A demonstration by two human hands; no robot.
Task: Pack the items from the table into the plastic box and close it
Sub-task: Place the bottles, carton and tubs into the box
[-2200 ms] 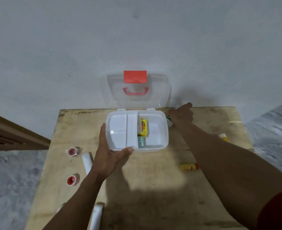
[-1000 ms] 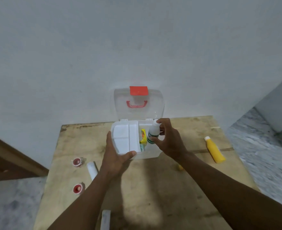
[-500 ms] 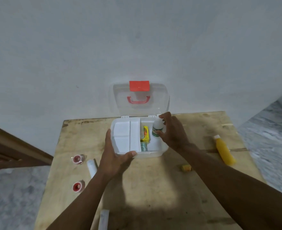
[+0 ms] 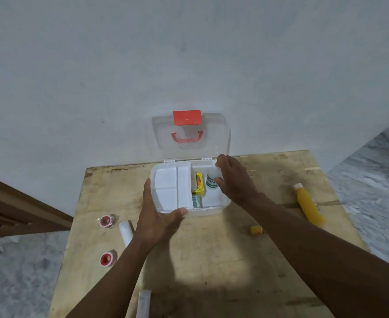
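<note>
The white plastic box (image 4: 214,210) stands at the table's far edge, its clear lid (image 4: 190,134) with a red latch and handle leaning open against the wall. A white tray insert (image 4: 170,188) fills the box's left half. My left hand (image 4: 158,216) grips the box's front left corner. My right hand (image 4: 233,180) holds a white bottle with a green band (image 4: 211,180) inside the right compartment, beside a yellow carton (image 4: 199,183) and a teal packet (image 4: 197,201).
Two red-cored tape rolls (image 4: 106,221) (image 4: 107,259) and a white tube (image 4: 125,230) lie left on the wooden table (image 4: 211,260). A yellow bottle (image 4: 308,206) and a small yellow item (image 4: 256,229) lie right. Another white tube (image 4: 144,302) sits near the front edge.
My right hand picked up the white bottle from beside the box, carried it over the rim and lowered it into the right compartment. My left hand stayed on the box.
</note>
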